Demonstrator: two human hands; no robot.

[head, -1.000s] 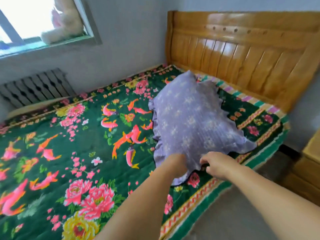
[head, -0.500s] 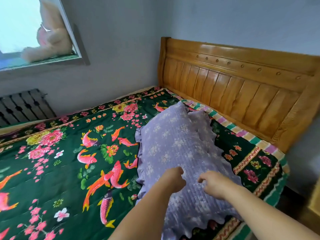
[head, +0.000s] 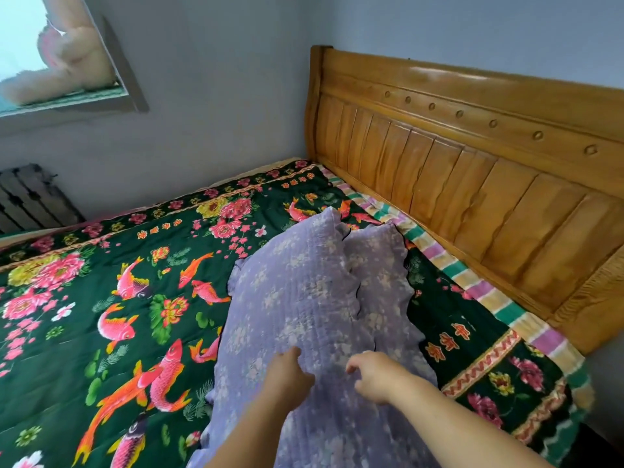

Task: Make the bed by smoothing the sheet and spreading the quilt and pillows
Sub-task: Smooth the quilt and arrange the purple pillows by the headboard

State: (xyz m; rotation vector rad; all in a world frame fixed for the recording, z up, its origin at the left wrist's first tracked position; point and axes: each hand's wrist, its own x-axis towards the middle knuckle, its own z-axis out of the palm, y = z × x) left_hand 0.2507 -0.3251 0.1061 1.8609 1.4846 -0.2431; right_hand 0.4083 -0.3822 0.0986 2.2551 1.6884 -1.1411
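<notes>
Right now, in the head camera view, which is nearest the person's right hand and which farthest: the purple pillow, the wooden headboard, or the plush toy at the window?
From the right hand:
1. Purple pillow: directly under the hand, on the green quilt.
2. Wooden headboard: ahead and to the right, at the bed's end.
3. Plush toy: far upper left, on the window ledge.

This is a bedroom in someone's home. A bed fills most of the room, its tall varnished wooden headboard (head: 472, 184) set against a plain pale wall (head: 219, 96). Over the mattress lies a dark green quilt (head: 101, 298) printed with pink flowers and orange fish, and a lilac frilled pillow (head: 320, 298) rests on it near the headboard. A soft plush toy (head: 64, 65) sits on the sill of a window (head: 20, 35) in the far wall, and a ribbed radiator (head: 30, 197) stands below it beside the bed.
</notes>
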